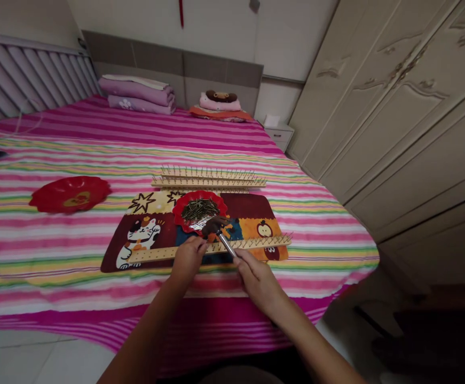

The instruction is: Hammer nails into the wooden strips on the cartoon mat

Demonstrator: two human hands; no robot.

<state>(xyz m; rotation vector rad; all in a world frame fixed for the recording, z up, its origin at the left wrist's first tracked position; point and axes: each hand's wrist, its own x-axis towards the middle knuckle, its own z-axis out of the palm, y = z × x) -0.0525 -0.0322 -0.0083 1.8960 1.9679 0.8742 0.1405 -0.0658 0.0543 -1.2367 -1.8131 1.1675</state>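
Okay, so picture a bed with a patchwork mat (pixel 252 207) laid across it, with a cartoon lucky cat (pixel 139 242) printed on its left end. Pretty much everything's happening on that mat.

The person's right hand (pixel 258 282) is just off the mat's near edge, clenched around the silver handle of a small hammer (pixel 226 244), with the dark head up over the middle of the mat. Their left hand (pixel 188 261) is close by, fingers (pixel 202 245) bunched down at a wooden strip (pixel 216 248) that lies along the near part of the mat with a row of nails standing up from it. Can't tell from here if those fingers are pinching a nail or just pressing on the wood.

Toward the mat's far edge there's a scalloped red dish (pixel 199 205) heaped with loose nails (pixel 199 209). Just past that edge sit more nail-studded wooden strips (pixel 208 178), lying close together. Well left of the mat, a second red dish (pixel 70 194) sits on the striped bedspread (pixel 316 250). Far beyond the mat are folded towels (pixel 136 95), and off to its right stands a cream wardrobe (pixel 392 106).
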